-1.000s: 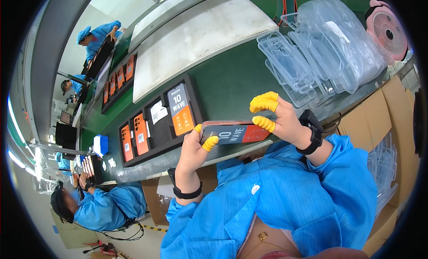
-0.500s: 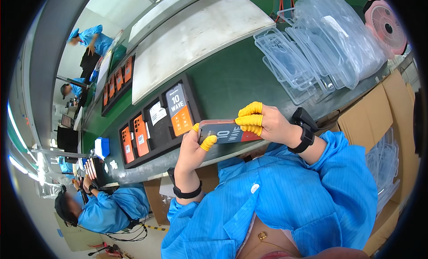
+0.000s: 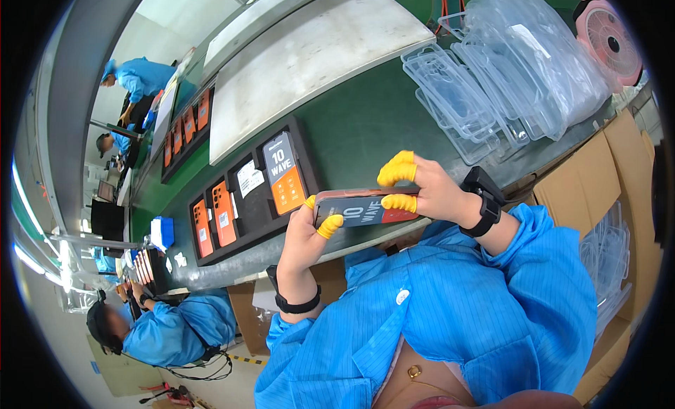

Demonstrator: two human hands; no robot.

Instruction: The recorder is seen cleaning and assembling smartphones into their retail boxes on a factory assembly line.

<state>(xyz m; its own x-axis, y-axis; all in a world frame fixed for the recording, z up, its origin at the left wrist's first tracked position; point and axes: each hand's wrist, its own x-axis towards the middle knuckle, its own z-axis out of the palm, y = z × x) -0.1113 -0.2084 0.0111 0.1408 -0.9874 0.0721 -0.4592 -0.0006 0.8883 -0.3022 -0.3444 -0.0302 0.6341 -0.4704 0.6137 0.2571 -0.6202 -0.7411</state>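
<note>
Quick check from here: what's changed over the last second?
The right hand moved left along the phone, its fingers closing at the upper edge, then eased slightly right as they spread open, lifted off that edge. A co-worker at upper left shifted posture. Unchanged: the left hand keeps its grip on the phone; black tray and clear plastic cases stay put.

You: one left hand, one right hand, one phone between them. Table, near edge: one black tray with three more phones, one blue bin. Toward far edge: second tray, four orange phones. Right end: one pink fan.
</note>
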